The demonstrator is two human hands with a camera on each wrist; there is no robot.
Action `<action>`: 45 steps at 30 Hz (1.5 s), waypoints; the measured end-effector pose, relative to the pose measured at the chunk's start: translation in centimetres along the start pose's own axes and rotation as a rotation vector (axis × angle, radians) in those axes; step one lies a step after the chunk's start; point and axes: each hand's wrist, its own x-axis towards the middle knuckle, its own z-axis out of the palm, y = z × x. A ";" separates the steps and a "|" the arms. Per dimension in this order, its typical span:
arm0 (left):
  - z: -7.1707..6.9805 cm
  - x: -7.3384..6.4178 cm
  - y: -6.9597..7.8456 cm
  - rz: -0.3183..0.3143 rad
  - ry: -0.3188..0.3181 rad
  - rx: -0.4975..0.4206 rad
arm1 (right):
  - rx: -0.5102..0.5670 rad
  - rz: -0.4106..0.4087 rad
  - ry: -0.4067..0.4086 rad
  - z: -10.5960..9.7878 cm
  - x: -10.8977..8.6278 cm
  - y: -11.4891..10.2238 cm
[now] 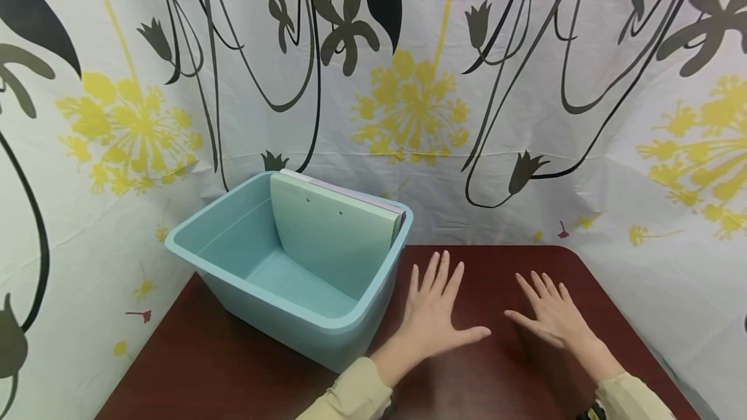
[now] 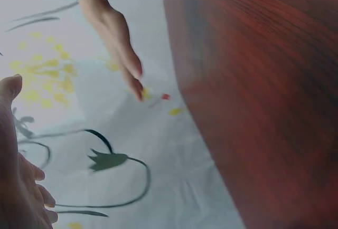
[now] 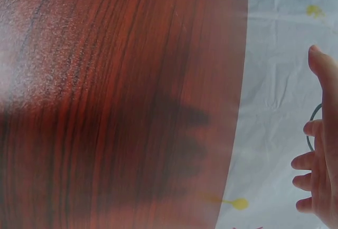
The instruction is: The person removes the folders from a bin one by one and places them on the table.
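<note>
Both hands hover over the dark red table with fingers spread and nothing held. In the head view the left hand [image 1: 430, 316] is just right of a light blue plastic tub [image 1: 280, 336], apart from its wall as far as I can tell. Farther right, the right hand [image 1: 551, 317] has its thumb pointing toward the left hand. Inside the tub, a pale green panel [image 1: 332, 232] with two small holes leans against the back wall. A lilac-edged sheet [image 1: 356, 192] stands behind that panel. In the right wrist view, a hand's shadow falls on the wood.
The table [image 1: 484, 277] has a rounded far right corner. White cloth [image 1: 525, 115] printed with yellow flowers, dark stems and leaves hangs behind the table and along both sides. A dark band with a yellow mark [image 1: 595, 412] shows at the right wrist.
</note>
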 end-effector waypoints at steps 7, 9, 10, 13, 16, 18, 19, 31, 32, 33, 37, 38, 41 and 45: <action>-3.5 -0.7 0.2 0.109 0.067 0.039 | 0.005 0.005 -0.009 0.0 -0.3 0.1; -4.6 -0.9 0.1 0.149 0.084 0.040 | 0.000 0.006 -0.006 -0.1 -0.3 0.1; -5.2 -1.0 0.0 0.168 0.095 0.038 | 0.001 0.006 -0.006 -0.1 -0.3 0.2; -6.8 -1.3 -0.3 0.212 0.133 0.008 | -0.005 0.002 -0.004 -0.1 -0.4 0.3; -8.1 -1.6 -1.0 0.232 0.166 -0.031 | -0.001 0.004 -0.006 -0.2 -0.5 0.3; -8.8 -1.9 -1.6 0.231 0.190 -0.066 | 0.007 0.007 -0.005 -0.2 -0.6 0.4; -9.1 -2.2 -2.0 0.227 0.201 -0.090 | 0.014 0.010 -0.007 -0.2 -0.6 0.3; -11.6 -5.7 -9.1 0.205 0.389 -0.261 | 0.032 0.013 -0.036 0.6 -0.6 0.5; -11.7 -6.0 -10.0 0.184 0.401 -0.257 | 0.031 0.014 -0.034 0.6 -0.6 0.5; -11.8 -6.4 -11.0 0.154 0.409 -0.248 | 0.032 0.014 -0.032 0.6 -0.6 0.5; -12.3 -7.8 -14.9 0.060 0.440 -0.201 | 0.042 0.014 -0.045 0.6 -0.6 0.4; -12.4 -8.2 -15.9 0.054 0.443 -0.199 | 0.042 0.014 -0.046 0.6 -0.6 0.4; -12.5 -9.3 -19.0 0.053 0.435 -0.198 | 0.036 0.014 -0.042 0.5 -0.5 0.4; -12.0 -10.7 -22.8 0.016 0.424 -0.195 | 0.037 0.009 -0.033 0.5 -0.4 0.3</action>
